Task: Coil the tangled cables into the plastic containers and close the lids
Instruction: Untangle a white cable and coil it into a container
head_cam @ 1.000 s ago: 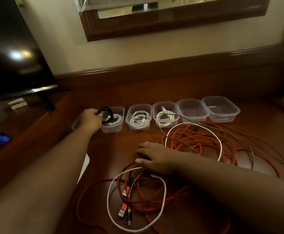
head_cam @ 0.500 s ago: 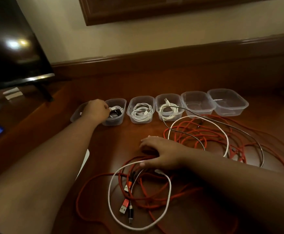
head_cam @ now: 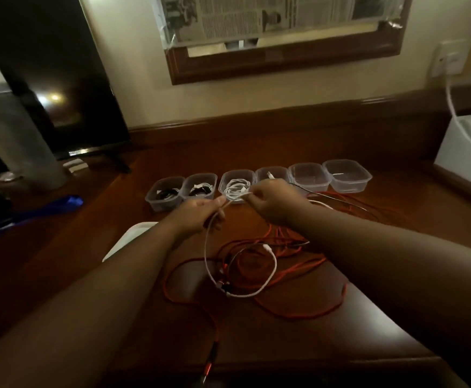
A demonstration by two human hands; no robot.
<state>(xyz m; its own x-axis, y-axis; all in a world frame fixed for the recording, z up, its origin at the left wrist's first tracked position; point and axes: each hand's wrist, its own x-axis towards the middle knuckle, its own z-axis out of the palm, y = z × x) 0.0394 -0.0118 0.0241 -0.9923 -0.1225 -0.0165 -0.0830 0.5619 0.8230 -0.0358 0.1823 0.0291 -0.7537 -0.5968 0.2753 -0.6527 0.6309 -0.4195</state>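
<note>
Between my left hand [head_cam: 197, 212] and right hand [head_cam: 275, 203], I am pinching the white cable [head_cam: 239, 275], its loop trailing below onto the tabletop [head_cam: 396, 219]; coiling comes next, likely toward an empty container [head_cam: 310, 177] beyond.

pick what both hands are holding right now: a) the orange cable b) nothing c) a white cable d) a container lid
c: the left hand and the right hand each pinch the white cable, stretched between them in front of the containers, while its loop hangs down over the orange cable on the table.
</note>
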